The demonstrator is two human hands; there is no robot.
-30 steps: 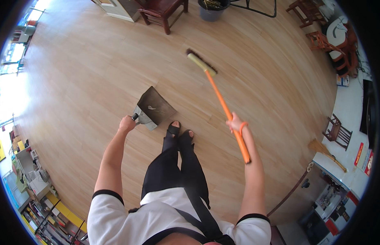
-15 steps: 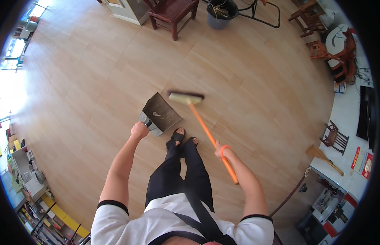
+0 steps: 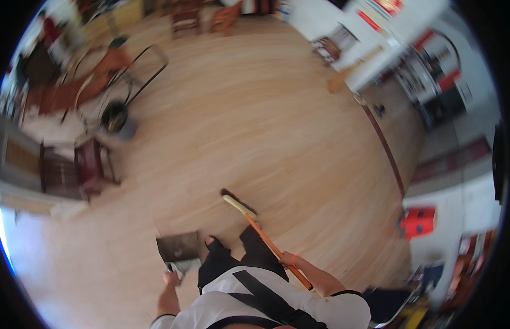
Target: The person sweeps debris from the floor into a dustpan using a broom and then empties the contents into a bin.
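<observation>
My left hand [image 3: 170, 278] is closed round the short handle of a grey dustpan [image 3: 179, 247], which is held low beside my feet, its pan facing up. Some debris inside it is too blurred to make out. In my right hand [image 3: 288, 260] is the orange stick of a broom [image 3: 239, 205]. Its pale head with dark bristles is down in front of my legs, to the right of the dustpan and apart from it. An orange band circles my right wrist.
A dark red wooden chair [image 3: 93, 167] stands at the left, with a grey bucket [image 3: 121, 122] and a reclining chair [image 3: 79, 90] beyond it. Against the right wall is a red box [image 3: 418, 222]. A straw hand broom [image 3: 351, 74] rests by the far white counter.
The view has swung to the right, so chair and bucket now lie at the left. Both hands keep their hold, and the broom head has turned relative to my body.
</observation>
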